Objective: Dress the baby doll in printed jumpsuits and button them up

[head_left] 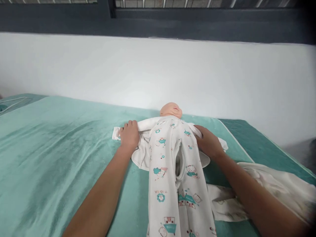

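Observation:
A baby doll (169, 110) lies on its back, its head toward the wall. White printed baby trousers (161, 164) with an open crotch lie over its front, legs stretched toward me. Beneath them spreads a white baby shirt (141, 158), with its sleeves out to both sides. My left hand (130, 134) is closed over the left sleeve, whose printed cuff (116, 133) sticks out past it. On the other side my right hand (207, 141) is closed around the right sleeve near the doll's shoulder, its fingertips partly hidden. The doll's arms are covered by cloth.
Everything lies on a green plush cover (74, 158). A crumpled white cloth garment (274, 184) lies at the right under my right forearm. Close behind the doll's head rises a white wall (148, 72), with a dark window frame (197, 24) above it.

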{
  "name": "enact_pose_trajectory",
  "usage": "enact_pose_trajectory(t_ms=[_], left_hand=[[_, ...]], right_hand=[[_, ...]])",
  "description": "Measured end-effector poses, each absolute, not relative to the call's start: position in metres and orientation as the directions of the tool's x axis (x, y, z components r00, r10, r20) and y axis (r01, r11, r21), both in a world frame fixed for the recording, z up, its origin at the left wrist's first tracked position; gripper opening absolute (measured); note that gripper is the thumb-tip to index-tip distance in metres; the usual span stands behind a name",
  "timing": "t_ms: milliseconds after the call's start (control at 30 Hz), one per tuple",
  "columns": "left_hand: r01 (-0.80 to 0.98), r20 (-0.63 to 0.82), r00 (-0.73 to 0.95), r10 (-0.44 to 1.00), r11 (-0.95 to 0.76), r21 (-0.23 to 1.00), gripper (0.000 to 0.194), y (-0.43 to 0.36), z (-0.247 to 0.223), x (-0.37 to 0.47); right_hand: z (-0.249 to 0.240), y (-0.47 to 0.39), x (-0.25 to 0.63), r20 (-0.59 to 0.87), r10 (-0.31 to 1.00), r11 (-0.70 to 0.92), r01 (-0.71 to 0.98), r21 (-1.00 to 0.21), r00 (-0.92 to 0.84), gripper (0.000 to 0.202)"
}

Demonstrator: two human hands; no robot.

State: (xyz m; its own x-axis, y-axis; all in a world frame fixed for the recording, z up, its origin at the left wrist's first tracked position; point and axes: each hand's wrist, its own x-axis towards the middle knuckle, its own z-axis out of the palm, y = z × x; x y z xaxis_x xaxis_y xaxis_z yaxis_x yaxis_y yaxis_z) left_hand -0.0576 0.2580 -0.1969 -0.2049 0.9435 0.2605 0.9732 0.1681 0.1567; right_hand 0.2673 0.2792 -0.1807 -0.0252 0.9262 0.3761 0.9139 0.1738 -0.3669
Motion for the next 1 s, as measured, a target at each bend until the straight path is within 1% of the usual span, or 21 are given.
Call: enact_pose_trajectory(t_ms=[67, 100, 167, 233, 300, 367, 400, 433, 467, 500, 567, 600, 633, 667, 700, 767, 867, 1000], left_hand=[[0.969, 0.261, -0.209, 0.943, 0.163, 0.187, 0.029, 0.259, -0.2, -0.059], [0.962, 0.263, -0.209, 0.942, 0.151, 0.225, 0.032, 0.259, -0.2, -0.059], [0.932, 0.299, -0.172, 0.939, 0.057, 0.357, 0.041, 0.255, -0.198, -0.058], [0.841, 0.391, -0.112, 0.914, -0.122, 0.527, 0.045, 0.246, -0.189, -0.05], [0.696, 0.466, -0.058, 0.883, -0.299, 0.653, 0.038, 0.234, -0.173, -0.034], [0.583, 0.478, 0.02, 0.878, -0.399, 0.708, 0.03, 0.226, -0.152, -0.009], [0.56, 0.485, 0.077, 0.871, -0.44, 0.702, 0.029, 0.224, -0.141, 0.007], [0.571, 0.485, 0.149, 0.862, -0.475, 0.67, 0.029, 0.225, -0.13, 0.024], [0.611, 0.45, 0.243, 0.859, -0.496, 0.617, 0.029, 0.227, -0.12, 0.041], [0.667, 0.393, 0.353, 0.849, -0.523, 0.531, 0.03, 0.232, -0.111, 0.059], [0.776, 0.21, 0.529, 0.822, -0.569, 0.273, 0.03, 0.246, -0.098, 0.093], [0.813, 0.097, 0.554, 0.827, -0.562, 0.15, 0.029, 0.254, -0.094, 0.108], [0.832, -0.009, 0.552, 0.834, -0.551, 0.062, 0.027, 0.261, -0.092, 0.122], [0.841, -0.092, 0.539, 0.837, -0.541, 0.007, 0.026, 0.268, -0.092, 0.134], [0.847, -0.146, 0.523, 0.84, -0.531, -0.023, 0.024, 0.275, -0.093, 0.144], [0.852, -0.206, 0.503, 0.84, -0.522, -0.049, 0.023, 0.286, -0.099, 0.16], [0.848, -0.242, 0.493, 0.836, -0.524, -0.081, 0.023, 0.3, -0.11, 0.174], [0.857, -0.271, 0.454, 0.849, -0.499, -0.129, 0.025, 0.309, -0.116, 0.181]], right_hand=[[-0.191, 0.274, 0.276, 0.406, 0.911, 0.149, 0.863, -0.483, 0.07, 0.047], [-0.193, 0.272, 0.278, 0.405, 0.906, 0.136, 0.823, -0.551, 0.121, 0.048], [-0.193, 0.271, 0.278, 0.395, 0.895, 0.11, 0.757, -0.644, 0.205, 0.049], [-0.191, 0.271, 0.277, 0.386, 0.898, 0.111, 0.739, -0.664, 0.211, 0.047], [-0.189, 0.273, 0.276, 0.392, 0.899, 0.12, 0.753, -0.647, 0.194, 0.044], [-0.188, 0.274, 0.276, 0.388, 0.9, 0.104, 0.768, -0.632, 0.198, 0.042], [-0.188, 0.274, 0.276, 0.383, 0.9, 0.091, 0.772, -0.629, 0.206, 0.041], [-0.187, 0.274, 0.276, 0.378, 0.902, 0.08, 0.777, -0.625, 0.211, 0.041], [-0.187, 0.273, 0.276, 0.372, 0.904, 0.074, 0.78, -0.622, 0.21, 0.041], [-0.186, 0.273, 0.276, 0.366, 0.908, 0.072, 0.782, -0.619, 0.206, 0.042], [-0.186, 0.272, 0.277, 0.353, 0.914, 0.064, 0.786, -0.615, 0.201, 0.041], [-0.185, 0.271, 0.278, 0.345, 0.917, 0.057, 0.788, -0.613, 0.203, 0.041], [-0.185, 0.271, 0.278, 0.337, 0.919, 0.048, 0.79, -0.612, 0.205, 0.041], [-0.185, 0.27, 0.279, 0.331, 0.92, 0.04, 0.793, -0.608, 0.207, 0.04], [-0.184, 0.27, 0.279, 0.327, 0.922, 0.035, 0.797, -0.602, 0.207, 0.039], [-0.183, 0.27, 0.28, 0.32, 0.927, 0.029, 0.813, -0.582, 0.196, 0.036], [-0.181, 0.269, 0.281, 0.297, 0.939, 0.015, 0.841, -0.541, 0.174, 0.032], [-0.18, 0.27, 0.283, 0.279, 0.945, -0.002, 0.856, -0.517, 0.17, 0.033]])
